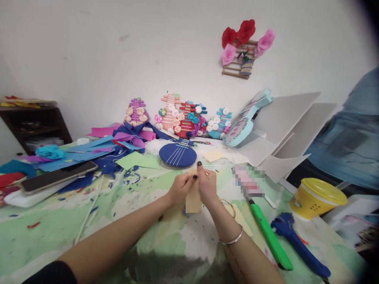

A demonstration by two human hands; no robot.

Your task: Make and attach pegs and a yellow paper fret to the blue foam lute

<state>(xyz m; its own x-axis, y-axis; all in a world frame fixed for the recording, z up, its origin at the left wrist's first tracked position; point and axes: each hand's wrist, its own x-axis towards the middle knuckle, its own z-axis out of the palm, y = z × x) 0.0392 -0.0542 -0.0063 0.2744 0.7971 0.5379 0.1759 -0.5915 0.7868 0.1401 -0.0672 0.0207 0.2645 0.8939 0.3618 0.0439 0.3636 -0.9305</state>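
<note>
1. Nearest: two bare forearms reach in over the paint-stained table (177,252); dark sleeve (53,274) on the left one, silver bracelet (233,237) and gold bangle (229,206) on the right.
2. Green cutter (271,236) right of the right forearm; blue-handled tool (302,246) just beside it.
3. Tan sheet (245,223) on table, partly behind right forearm.
4. Tan strip (193,200) between the hands at center, hanging down from the fingers over the table.
5. Left hand (178,190): fingers curled, thumb and index pinching strip's upper end.
6. Right hand (208,187): thumb up, fingers folded in, gripping same end; exact fingertip contact hidden. Hands touching or nearly so, can't tell.
7. Yellow tub (309,203), lidded, far right. Phone (59,176) at left, resting on a white object (28,198).
8. Beyond hands: navy round lute shape (177,154) with pale strings; green sheet (137,160) to its left, small yellow sheet (212,156) to its right.
9. Blue and purple scraps (85,152) heaped left.
10. Back: row of flower-decorated instrument models (186,120), light-blue instrument (240,132) leaning, grey boards (291,118), big blue water jug (352,134).
11. Wall: wooden rack (235,75) with red and pink paper flowers (246,31).
</note>
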